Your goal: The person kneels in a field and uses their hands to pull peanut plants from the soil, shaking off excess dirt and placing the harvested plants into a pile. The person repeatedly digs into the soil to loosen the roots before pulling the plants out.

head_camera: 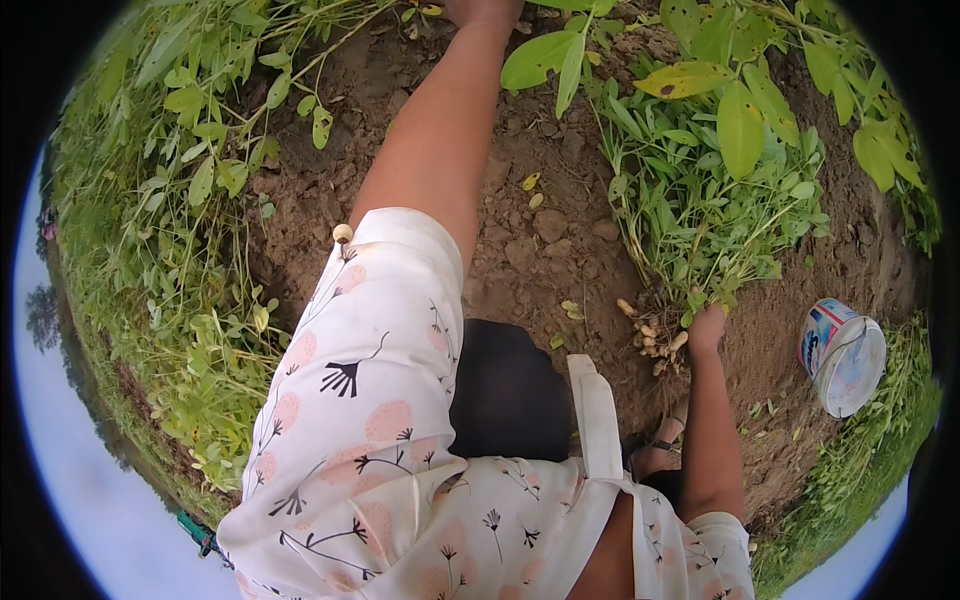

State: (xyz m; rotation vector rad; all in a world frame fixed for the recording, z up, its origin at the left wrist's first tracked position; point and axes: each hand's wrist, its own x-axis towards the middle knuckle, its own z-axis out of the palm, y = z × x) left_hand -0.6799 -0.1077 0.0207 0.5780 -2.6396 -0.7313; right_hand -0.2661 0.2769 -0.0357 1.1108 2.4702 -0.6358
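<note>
My right hand (706, 328) is closed around the stems of a bunch of uprooted peanut plants (712, 195). Their leafy tops spread upward in the picture, and pale peanut pods (660, 341) hang from the roots just left of the hand. My left arm reaches away to the top edge, where only a part of my left hand (484, 9) shows, near the stems and leaves of other plants. Its fingers are cut off by the edge, so what it touches is hidden.
Brown cloddy soil (547, 217) lies between the rows. Dense leafy plants (172, 300) stand on the left, with more foliage (742, 97) at the upper right. A white plastic bucket (844, 360) with a printed side rests at the right. A sandaled foot (667, 435) is near my right forearm.
</note>
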